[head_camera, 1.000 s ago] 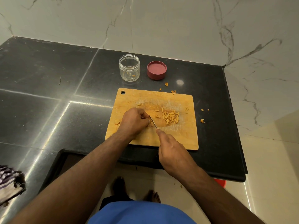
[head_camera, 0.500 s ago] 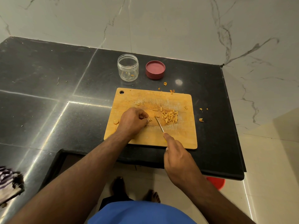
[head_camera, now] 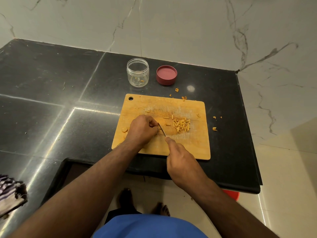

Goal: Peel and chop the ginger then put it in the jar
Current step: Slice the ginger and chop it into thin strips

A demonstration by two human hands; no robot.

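- Here the left hand curls on the scuffed rectangular wooden cutting board, fingers bent over a ginger piece that is mostly hidden.
- The right hand grips a knife, forefinger along its thin metal blade.
- Short chopped ginger sticks lie heaped just beside the blade.
- The clear round plastic jar stands open beyond the board, its maroon lid alongside on the glossy black stone counter.

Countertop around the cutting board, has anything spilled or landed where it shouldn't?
Yes. Small ginger bits lie on the black countertop beyond the cutting board, and more scraps sit off its right edge. The chopped ginger pile is on the board. The jar stands upright, nearly empty.
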